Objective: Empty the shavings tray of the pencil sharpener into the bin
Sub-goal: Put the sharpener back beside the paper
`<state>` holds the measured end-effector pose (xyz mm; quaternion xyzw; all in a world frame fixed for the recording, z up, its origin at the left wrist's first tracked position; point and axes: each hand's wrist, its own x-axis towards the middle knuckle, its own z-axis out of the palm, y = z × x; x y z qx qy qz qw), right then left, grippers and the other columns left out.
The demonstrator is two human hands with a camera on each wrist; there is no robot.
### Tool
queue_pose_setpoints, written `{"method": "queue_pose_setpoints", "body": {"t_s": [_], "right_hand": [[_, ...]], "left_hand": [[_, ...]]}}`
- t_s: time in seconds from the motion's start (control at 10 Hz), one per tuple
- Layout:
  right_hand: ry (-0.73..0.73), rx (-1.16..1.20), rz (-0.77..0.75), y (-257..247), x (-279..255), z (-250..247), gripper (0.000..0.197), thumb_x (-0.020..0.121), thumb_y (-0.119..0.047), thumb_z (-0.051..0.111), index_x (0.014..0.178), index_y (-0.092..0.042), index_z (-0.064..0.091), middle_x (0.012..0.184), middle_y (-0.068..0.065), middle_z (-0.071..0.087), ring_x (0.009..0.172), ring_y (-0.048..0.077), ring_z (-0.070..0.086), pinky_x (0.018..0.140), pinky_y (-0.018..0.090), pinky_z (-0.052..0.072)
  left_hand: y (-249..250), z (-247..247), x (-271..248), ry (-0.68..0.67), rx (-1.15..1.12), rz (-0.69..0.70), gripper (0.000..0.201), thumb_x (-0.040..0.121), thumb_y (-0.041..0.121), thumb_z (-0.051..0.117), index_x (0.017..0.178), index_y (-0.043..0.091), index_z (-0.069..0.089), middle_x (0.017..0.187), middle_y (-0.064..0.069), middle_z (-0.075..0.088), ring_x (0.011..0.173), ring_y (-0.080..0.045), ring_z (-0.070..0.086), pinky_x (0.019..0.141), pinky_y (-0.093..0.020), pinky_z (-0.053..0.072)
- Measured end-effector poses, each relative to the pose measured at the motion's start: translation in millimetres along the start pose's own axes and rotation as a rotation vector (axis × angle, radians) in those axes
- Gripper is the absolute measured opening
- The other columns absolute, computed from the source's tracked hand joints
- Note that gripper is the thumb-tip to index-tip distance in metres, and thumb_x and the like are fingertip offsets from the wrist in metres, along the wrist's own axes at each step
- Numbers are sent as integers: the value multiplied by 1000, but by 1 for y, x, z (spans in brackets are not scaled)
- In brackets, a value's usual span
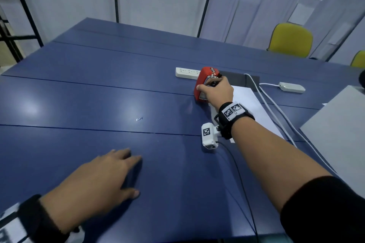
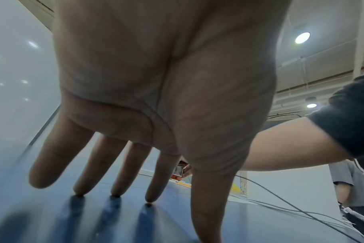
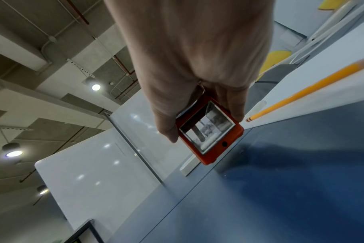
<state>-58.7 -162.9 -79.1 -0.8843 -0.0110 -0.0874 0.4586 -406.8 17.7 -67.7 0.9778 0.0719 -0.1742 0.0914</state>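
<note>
A red pencil sharpener [image 1: 203, 81] stands on the blue table [image 1: 98, 94] at the far right. My right hand [image 1: 214, 89] grips it from behind, thumb on its left side and fingers over the right. In the right wrist view the sharpener [image 3: 210, 139] shows its clear shavings tray [image 3: 207, 129] set in the red body, with the right hand [image 3: 199, 115] pinching both sides. My left hand [image 1: 110, 171] rests flat on the table near me, fingers spread; the left wrist view shows the left hand [image 2: 135, 172] with straight fingertips touching the surface. No bin is in view.
A white power strip [image 1: 186, 73] lies just behind the sharpener. A white sheet of paper [image 1: 254, 108] and white cables [image 1: 276, 108] lie to its right, with a yellow pencil [image 3: 305, 92] on the paper. Yellow chairs [image 1: 290, 40] stand past the far edge.
</note>
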Motion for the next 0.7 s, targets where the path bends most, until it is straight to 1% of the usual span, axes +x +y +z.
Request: {"method": "queue_pose_setpoints", "body": {"t_s": [0.1, 0.2, 0.3, 0.4, 0.5, 0.6, 0.7], "right_hand": [[0, -24, 1, 1, 21, 11, 81, 65, -47, 94, 130, -14, 61, 127, 7, 73, 116, 30, 71, 95, 34, 55], [-3, -45, 0, 0, 37, 21, 80, 69, -44, 93, 134, -13, 58, 132, 9, 72, 120, 32, 69, 94, 33, 51], [-3, -47, -5, -2, 45, 31, 80, 71, -43, 93, 135, -12, 57, 133, 11, 71, 121, 33, 68, 97, 35, 52], [5, -42, -13, 0, 52, 39, 81, 70, -43, 93, 135, -12, 57, 132, 12, 71, 121, 35, 68, 100, 38, 53], [-6, -54, -13, 1, 50, 41, 82, 71, -47, 93, 135, -13, 55, 133, 12, 71, 121, 35, 68, 101, 39, 54], [-48, -61, -1, 3, 51, 37, 87, 73, -50, 94, 138, -12, 51, 138, 13, 68, 125, 36, 67, 102, 41, 53], [-111, -107, 40, -8, 48, 27, 98, 72, -53, 95, 141, -6, 45, 144, 16, 64, 131, 38, 64, 104, 43, 52]], "left_hand": [[3, 5, 1, -5, 24, -1, 87, 93, 70, 53, 164, 45, 10, 170, 17, 10, 158, -15, 21, 117, -36, 39], [5, 8, 6, -33, 20, -17, 90, 94, 69, 52, 164, 48, -1, 174, 16, -9, 162, -15, 3, 119, -39, 39], [2, 14, 15, -51, 17, 2, 92, 94, 70, 52, 163, 49, -4, 173, 14, -15, 162, -16, -2, 121, -37, 35], [3, 16, 19, -85, 47, 6, 92, 94, 70, 52, 163, 49, -5, 173, 11, -19, 162, -18, -3, 123, -36, 32], [4, 15, 22, -124, 85, 6, 92, 96, 68, 51, 164, 47, -7, 173, 9, -21, 163, -21, -4, 123, -37, 31], [6, 14, 22, -156, 71, -11, 91, 97, 65, 52, 164, 45, -6, 173, 6, -21, 163, -24, -4, 124, -37, 30], [7, 12, 17, -169, 47, -22, 90, 98, 63, 52, 165, 43, -5, 174, 6, -19, 163, -25, -3, 124, -37, 30]]}}
